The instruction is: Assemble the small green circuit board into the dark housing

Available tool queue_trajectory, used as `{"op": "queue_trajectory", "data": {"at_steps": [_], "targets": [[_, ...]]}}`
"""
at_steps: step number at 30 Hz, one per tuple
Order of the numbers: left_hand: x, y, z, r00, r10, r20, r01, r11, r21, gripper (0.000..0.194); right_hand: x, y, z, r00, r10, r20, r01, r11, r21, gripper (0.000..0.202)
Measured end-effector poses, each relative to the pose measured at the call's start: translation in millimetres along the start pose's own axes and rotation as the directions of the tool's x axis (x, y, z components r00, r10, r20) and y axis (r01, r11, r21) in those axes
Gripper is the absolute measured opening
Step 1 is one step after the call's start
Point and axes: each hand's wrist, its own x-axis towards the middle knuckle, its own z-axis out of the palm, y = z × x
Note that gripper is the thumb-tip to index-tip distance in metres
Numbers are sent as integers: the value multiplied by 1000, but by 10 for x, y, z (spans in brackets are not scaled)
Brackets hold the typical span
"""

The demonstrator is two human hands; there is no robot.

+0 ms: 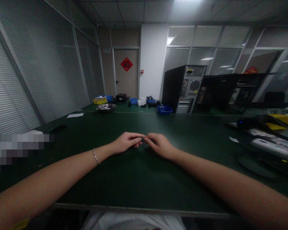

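Note:
Over the middle of the dark green table (139,179), my two hands meet at the fingertips. A small dark object (142,139) shows between them, too small to identify. My left hand (127,141) pinches it between thumb and fingers from the left, and a thin bracelet circles that wrist. From the right, my right hand (158,144) has its thumb and forefinger pressed together at the object's other end. The fingers hide most of it.
Across the back stand a metal bowl (106,107), a yellow tray (100,101), a blue bin (164,110) and a computer tower (184,89). Cables and a white device (273,148) lie at the right. A white paper (75,115) lies back left.

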Motion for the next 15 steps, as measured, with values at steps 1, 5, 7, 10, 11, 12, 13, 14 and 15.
{"op": "queue_trajectory", "data": {"at_steps": [1, 5, 7, 10, 11, 12, 13, 14, 15], "targets": [[1, -4, 1, 1000, -3, -3, 3, 1000, -4, 38, 0, 3, 6, 1000, 2, -8, -2, 1000, -2, 24], [12, -42, -1, 1000, 1, -17, -2, 1000, -26, 38, -4, 14, 9, 999, 15, -48, -15, 1000, 4, 24], [21, -55, -11, 1000, -8, -24, 7, 999, -38, 38, -4, 25, -1, 998, 30, -62, -30, 1000, 7, 25], [25, -32, -31, 999, -34, -39, 33, 999, -30, 38, -3, 42, -18, 997, 47, -58, -46, 999, 10, 24], [23, -15, -37, 998, -38, -42, 37, 999, -15, 38, -3, 45, -22, 997, 48, -53, -48, 999, 11, 24], [17, 3, -43, 998, -37, -44, 38, 999, 9, 38, -3, 46, -25, 998, 48, -47, -47, 999, 12, 24], [10, 19, -47, 999, -27, -47, 29, 999, 44, 38, -4, 44, -28, 998, 47, -42, -46, 999, 12, 24], [2, 31, -49, 999, -8, -50, 12, 996, 93, 37, -5, 40, -29, 998, 46, -37, -45, 999, 12, 24], [-8, 37, -49, 999, 16, -52, -8, 988, 154, 37, -6, 35, -30, 998, 45, -32, -45, 999, 11, 24]]}}
